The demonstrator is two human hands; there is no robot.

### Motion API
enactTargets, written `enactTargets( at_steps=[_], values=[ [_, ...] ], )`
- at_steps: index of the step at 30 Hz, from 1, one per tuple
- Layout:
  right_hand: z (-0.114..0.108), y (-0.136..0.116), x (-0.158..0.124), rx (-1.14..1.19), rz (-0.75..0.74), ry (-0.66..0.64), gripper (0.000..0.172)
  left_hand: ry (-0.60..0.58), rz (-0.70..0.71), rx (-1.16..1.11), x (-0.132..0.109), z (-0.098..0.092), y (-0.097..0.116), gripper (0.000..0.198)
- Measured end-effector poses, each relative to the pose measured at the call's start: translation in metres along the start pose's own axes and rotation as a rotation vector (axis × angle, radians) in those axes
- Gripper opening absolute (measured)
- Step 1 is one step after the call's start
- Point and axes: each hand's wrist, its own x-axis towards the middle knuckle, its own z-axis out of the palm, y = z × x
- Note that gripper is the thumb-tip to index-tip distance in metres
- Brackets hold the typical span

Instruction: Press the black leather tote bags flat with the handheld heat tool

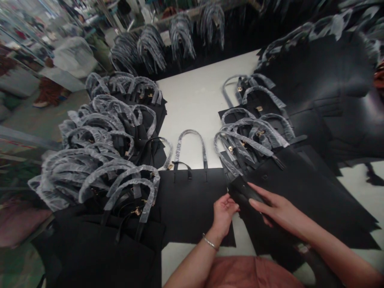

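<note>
My right hand (273, 208) is closed on a black leather panel (240, 190), its folded edge caught between thumb and fingers. Close beside that edge, my left hand (223, 212) has its fingers pinched together; what they hold, if anything, I cannot make out. Left of my hands, a flat black bag panel (192, 204) lies on the table, with a plastic-wrapped handle (192, 134) arching from its top edge and a short black strap (187, 168) between the handle ends. More black panels (306, 188) lie fanned out under and beyond my right hand.
Black bag panels with plastic-wrapped handles (99, 160) are heaped along the left side. Another group of wrapped handles (249, 128) with gold-coloured fittings lies at the right. Black leather sheets (324, 88) cover the far right. Bundled handles (181, 36) hang behind the white table (195, 96).
</note>
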Motion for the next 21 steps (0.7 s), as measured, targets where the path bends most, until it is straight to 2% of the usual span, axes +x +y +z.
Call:
enactTargets(
  at_steps=[3, 6, 9, 11, 13, 16, 18, 21],
  values=[
    [-0.008, 0.008, -0.012, -0.011, 0.018, -0.134, 0.074, 0.036, -0.002, 0.003, 0.001, -0.001, -0.002, 0.032],
    [-0.004, 0.006, -0.013, -0.046, 0.025, -0.187, 0.070, 0.037, -0.005, 0.021, 0.001, -0.003, -0.003, 0.029],
    [0.007, -0.008, -0.006, -0.032, -0.016, -0.157, 0.067, 0.026, -0.020, 0.052, 0.001, -0.004, -0.004, 0.028],
    [0.010, -0.019, -0.001, -0.050, -0.079, -0.089, 0.066, 0.000, -0.050, 0.104, 0.001, -0.006, -0.006, 0.028],
    [0.007, -0.024, 0.000, -0.065, -0.116, -0.037, 0.066, -0.037, -0.066, 0.174, 0.002, -0.011, -0.009, 0.029],
    [-0.005, -0.017, -0.010, -0.056, -0.125, 0.000, 0.065, -0.071, -0.068, 0.337, 0.008, -0.023, -0.005, 0.036],
    [-0.014, -0.006, -0.023, -0.059, -0.114, 0.039, 0.065, -0.032, 0.004, 0.553, 0.013, -0.030, 0.006, 0.041],
    [-0.022, 0.014, -0.042, -0.080, -0.095, 0.132, 0.065, 0.055, 0.292, 0.983, 0.025, -0.030, 0.036, 0.033]
  ],
)
